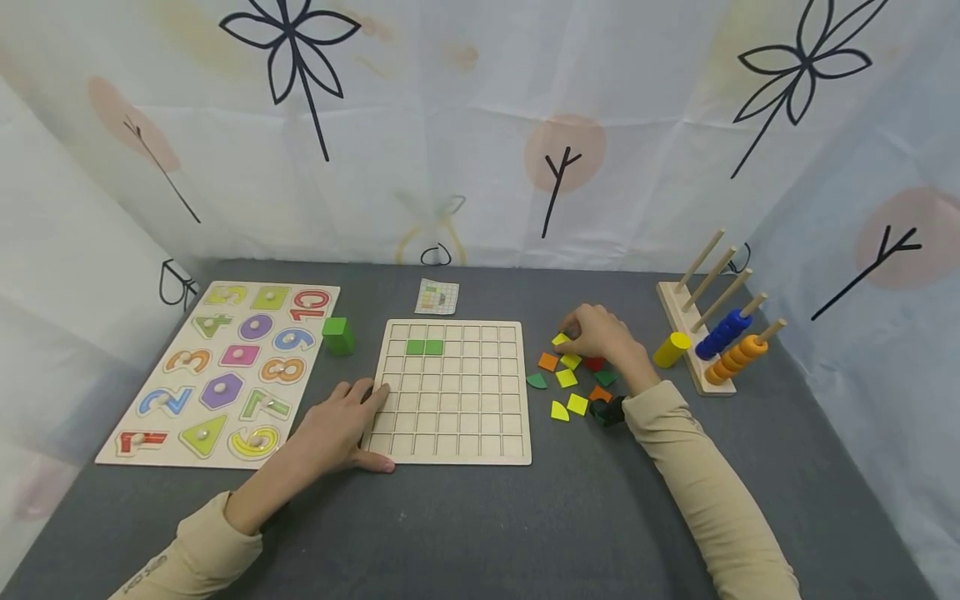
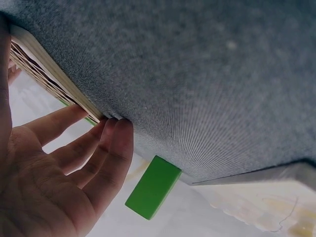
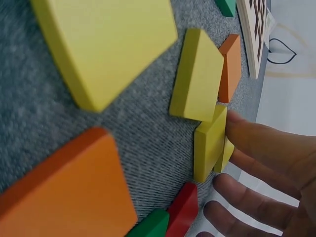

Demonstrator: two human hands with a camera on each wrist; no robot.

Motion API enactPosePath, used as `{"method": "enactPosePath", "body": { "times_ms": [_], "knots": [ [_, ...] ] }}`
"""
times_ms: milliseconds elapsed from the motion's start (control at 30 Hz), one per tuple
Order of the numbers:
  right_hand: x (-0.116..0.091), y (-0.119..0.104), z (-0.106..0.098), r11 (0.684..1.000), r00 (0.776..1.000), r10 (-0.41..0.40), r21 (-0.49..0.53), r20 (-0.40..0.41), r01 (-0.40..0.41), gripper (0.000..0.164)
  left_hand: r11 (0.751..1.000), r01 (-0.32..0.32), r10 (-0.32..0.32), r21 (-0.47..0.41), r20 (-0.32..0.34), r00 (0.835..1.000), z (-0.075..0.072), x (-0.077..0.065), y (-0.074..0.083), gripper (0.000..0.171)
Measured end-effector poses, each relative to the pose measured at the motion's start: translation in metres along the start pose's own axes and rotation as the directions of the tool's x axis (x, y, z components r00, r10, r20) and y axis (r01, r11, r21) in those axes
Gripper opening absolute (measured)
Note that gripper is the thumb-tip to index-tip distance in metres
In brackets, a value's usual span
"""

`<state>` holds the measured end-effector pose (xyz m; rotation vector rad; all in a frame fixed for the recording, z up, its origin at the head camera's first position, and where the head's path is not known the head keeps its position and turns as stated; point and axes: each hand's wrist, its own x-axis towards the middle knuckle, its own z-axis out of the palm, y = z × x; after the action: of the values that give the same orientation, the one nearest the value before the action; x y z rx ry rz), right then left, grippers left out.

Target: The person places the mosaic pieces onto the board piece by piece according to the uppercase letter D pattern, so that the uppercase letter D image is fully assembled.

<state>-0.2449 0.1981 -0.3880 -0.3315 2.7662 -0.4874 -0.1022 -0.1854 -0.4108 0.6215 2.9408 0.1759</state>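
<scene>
My left hand [image 1: 339,427] rests along the left edge of a pale wooden grid board [image 1: 465,406], fingers spread at its side and thumb by the near corner. Two green squares [image 1: 424,347] lie side by side in an upper row of the grid. To the right of the board, my right hand [image 1: 600,335] reaches down over scattered flat coloured pieces. Its thumb and index finger pinch a small yellow piece [image 3: 225,155] at the far side of the group. Another yellow piece [image 3: 210,143] lies right in front of it, near an orange square [image 1: 548,362].
A number-and-shape puzzle board [image 1: 180,392] lies at the left, with a green block [image 1: 338,336] beside it. Behind the grid board is a small printed card [image 1: 437,297]. A pegged bead stand [image 1: 678,304] and a yellow cylinder [image 1: 671,350] stand at the right.
</scene>
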Motion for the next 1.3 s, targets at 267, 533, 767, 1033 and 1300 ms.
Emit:
{"method": "enactPosePath", "body": {
  "times_ms": [267,533,767,1033,1300],
  "knots": [
    [-0.0014,-0.0001,0.0015,1.000,1.000,-0.015,0.008,-0.011,0.015,0.038,1.000,-0.016,0.016,-0.003,-0.011,1.000,-0.0007,-0.0007,0.0005,0.107],
    [-0.0029,0.0001,0.0016,1.000,1.000,-0.016,0.018,-0.003,0.016,0.038,1.000,-0.012,0.012,-0.007,-0.008,1.000,-0.0003,-0.0011,0.0012,0.107],
    [-0.0036,-0.0034,0.0021,0.999,1.000,-0.027,0.028,0.009,0.026,0.036,1.000,-0.009,0.009,-0.006,-0.006,1.000,-0.0001,-0.0010,0.0015,0.107],
    [-0.0034,-0.0049,0.0035,0.999,0.999,-0.040,0.035,0.009,0.040,0.035,1.000,-0.012,0.012,0.004,-0.007,1.000,-0.0002,-0.0005,0.0011,0.107],
    [-0.0024,-0.0072,0.0033,0.998,0.999,-0.040,0.042,-0.001,0.040,0.036,1.000,-0.009,0.009,-0.003,0.005,1.000,-0.0006,0.0001,0.0011,0.107]
  ]
}}
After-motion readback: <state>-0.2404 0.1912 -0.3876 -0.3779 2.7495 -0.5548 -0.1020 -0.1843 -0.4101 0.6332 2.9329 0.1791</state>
